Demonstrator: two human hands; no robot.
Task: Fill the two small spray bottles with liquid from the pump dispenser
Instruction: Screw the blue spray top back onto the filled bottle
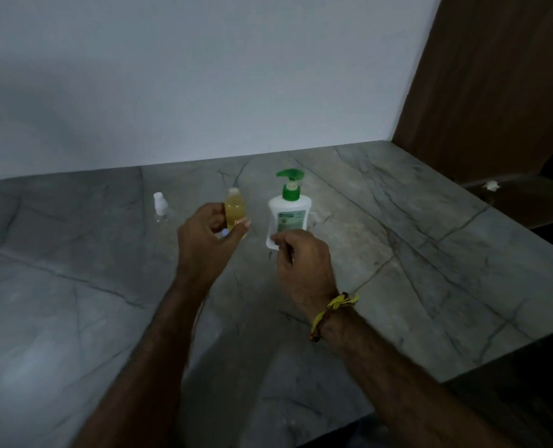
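On the grey stone counter point(397, 253), just left of the pump dispenser point(288, 208), my left hand point(204, 244) grips a small bottle of yellow liquid point(235, 212) — thumb and fingers curled round its lower half, its pale top showing above them. My right hand point(301, 263) is curled in front of the dispenser's base and seems to pinch something small and pale; I cannot tell what it is, or whether it touches the dispenser. The other small spray bottle point(160, 206), clear with a white cap, stands well apart to the left.

The held bottle stands nearly upright, long axis vertical with a slight lean, top pointing up and away from me. The dispenser is upright too — its green nozzle points left, towards the held bottle.

As I judge it, the step is getting the bottle open and under that nozzle. I'd keep the bottle vertical, bring its mouth right beneath the spout tip, steady the dispenser, and press slowly so nothing runs down the side.
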